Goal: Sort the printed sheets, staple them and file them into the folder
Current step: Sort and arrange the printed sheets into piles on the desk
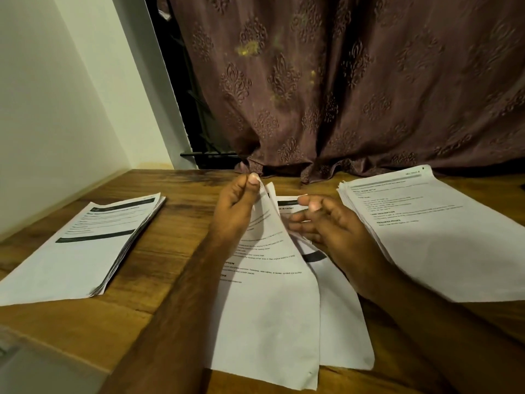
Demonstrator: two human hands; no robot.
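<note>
Left hand pinches the lifted white printed sheet at its top corner; right hand, grip wide, fingers relaxed, rests on the sheets beneath, on the wooden table.

Dim, warm indoor light falls on a wooden counter, with the white wall left of it brightest. The curtain behind the counter sits in shadow. Wide-angle bending stretches edges; the near-left corner is blurred.
</note>
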